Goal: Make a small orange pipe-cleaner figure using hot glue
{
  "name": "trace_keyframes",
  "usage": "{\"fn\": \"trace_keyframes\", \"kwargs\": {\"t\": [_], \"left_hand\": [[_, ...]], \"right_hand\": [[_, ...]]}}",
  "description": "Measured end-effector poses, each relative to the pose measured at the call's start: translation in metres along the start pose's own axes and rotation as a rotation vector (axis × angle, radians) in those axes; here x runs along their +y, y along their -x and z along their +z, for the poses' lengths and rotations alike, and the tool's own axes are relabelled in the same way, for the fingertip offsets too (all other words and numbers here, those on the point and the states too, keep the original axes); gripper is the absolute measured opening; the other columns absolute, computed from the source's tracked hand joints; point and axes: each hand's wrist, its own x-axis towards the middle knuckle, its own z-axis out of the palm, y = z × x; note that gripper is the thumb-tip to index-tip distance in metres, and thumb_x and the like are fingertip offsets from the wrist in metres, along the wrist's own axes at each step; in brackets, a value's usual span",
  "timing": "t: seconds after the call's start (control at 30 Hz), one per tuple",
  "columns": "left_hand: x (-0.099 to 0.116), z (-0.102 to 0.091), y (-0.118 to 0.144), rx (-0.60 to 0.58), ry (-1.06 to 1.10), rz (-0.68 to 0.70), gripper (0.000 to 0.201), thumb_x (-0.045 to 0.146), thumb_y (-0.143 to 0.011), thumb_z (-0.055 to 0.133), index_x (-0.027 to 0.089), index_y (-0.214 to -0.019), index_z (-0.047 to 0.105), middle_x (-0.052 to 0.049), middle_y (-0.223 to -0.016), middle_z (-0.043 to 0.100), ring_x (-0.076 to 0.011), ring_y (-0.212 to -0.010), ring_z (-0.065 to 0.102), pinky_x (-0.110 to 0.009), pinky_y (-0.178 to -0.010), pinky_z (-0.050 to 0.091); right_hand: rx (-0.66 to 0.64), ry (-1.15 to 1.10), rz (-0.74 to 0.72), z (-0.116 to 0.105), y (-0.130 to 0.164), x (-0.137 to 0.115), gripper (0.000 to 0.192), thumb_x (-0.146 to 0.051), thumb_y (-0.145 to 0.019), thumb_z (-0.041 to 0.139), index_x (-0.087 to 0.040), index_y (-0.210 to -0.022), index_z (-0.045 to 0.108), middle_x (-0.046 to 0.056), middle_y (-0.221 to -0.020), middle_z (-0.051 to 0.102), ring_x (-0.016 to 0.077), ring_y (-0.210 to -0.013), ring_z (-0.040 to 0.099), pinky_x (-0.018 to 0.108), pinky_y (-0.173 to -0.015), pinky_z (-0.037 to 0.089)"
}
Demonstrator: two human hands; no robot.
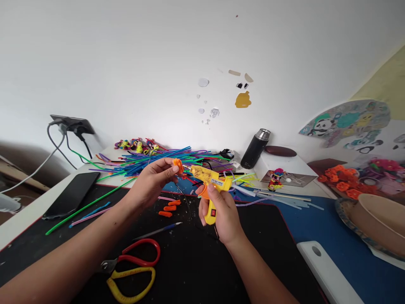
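Home craft desk against white wall. Heap of coloured pipe cleaners at 12 o'clock on black mat; scissors at 7 o'clock. Cartoon stickers on wall at 2 o'clock, thermos flask at 1 o'clock, phone at 9 o'clock.

— What can't you make out?
— The glue gun tip is hidden behind the orange piece in the left hand; the right hand covers its grip.
— And the edges?
— The bowl is cut off at right, the scissors blades hidden under the left forearm.
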Motion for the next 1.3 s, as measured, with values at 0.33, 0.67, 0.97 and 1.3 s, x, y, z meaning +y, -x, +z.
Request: {"fn": "trace_keyframes", "kwargs": {"t": [0.33, 0.67, 0.97, 1.3], "left_hand": [[-0.0028, 0.0020, 0.0032, -0.040, -0.058, 0.016, 0.033, 0.038, -0.072, 0.099, 0.018, -0.094, 0.084, -0.004, -0.082, 0.077, -0.0143, -0.069, 0.066, -0.024, -0.065, 0.055], [-0.0040, 0.0014, 0.0033, -0.042, -0.105, 0.037, 0.034, 0.043, -0.069, 0.100, 0.019, -0.087, 0.083, -0.003, -0.078, 0.076, -0.0139, -0.068, 0.066, -0.023, -0.066, 0.055], [-0.0050, 0.0040, 0.0044, -0.043, -0.110, 0.029, 0.034, 0.043, -0.070, 0.100, 0.019, -0.088, 0.082, -0.003, -0.080, 0.076, -0.0135, -0.068, 0.065, -0.023, -0.064, 0.054], [-0.0036, 0.0059, 0.0048, -0.042, -0.095, 0.027, 0.034, 0.042, -0.069, 0.100, 0.019, -0.087, 0.082, -0.003, -0.078, 0.075, -0.0131, -0.067, 0.064, -0.023, -0.064, 0.054]], "right_hand": [[0.067, 0.142, 0.001, 0.0022, 0.0014, -0.0005, 0.064, -0.080, -0.091, 0.065, -0.017, -0.077, 0.066, -0.004, -0.042, 0.052, 0.0099, -0.035, 0.047, 0.022, -0.042, 0.036], [0.085, 0.207, 0.017, 0.0021, 0.0035, -0.0004, 0.067, -0.084, -0.089, 0.062, -0.019, -0.074, 0.062, -0.004, -0.042, 0.052, 0.0103, -0.037, 0.048, 0.023, -0.043, 0.036], [0.115, 0.251, -0.001, 0.0020, 0.0055, 0.0033, 0.065, -0.083, -0.092, 0.060, -0.020, -0.075, 0.060, -0.004, -0.044, 0.053, 0.0106, -0.038, 0.048, 0.023, -0.043, 0.035], [0.128, 0.279, -0.014, 0.0019, 0.0066, 0.0037, 0.065, -0.082, -0.093, 0.059, -0.020, -0.073, 0.060, -0.003, -0.045, 0.053, 0.0103, -0.039, 0.048, 0.023, -0.044, 0.036]]}}
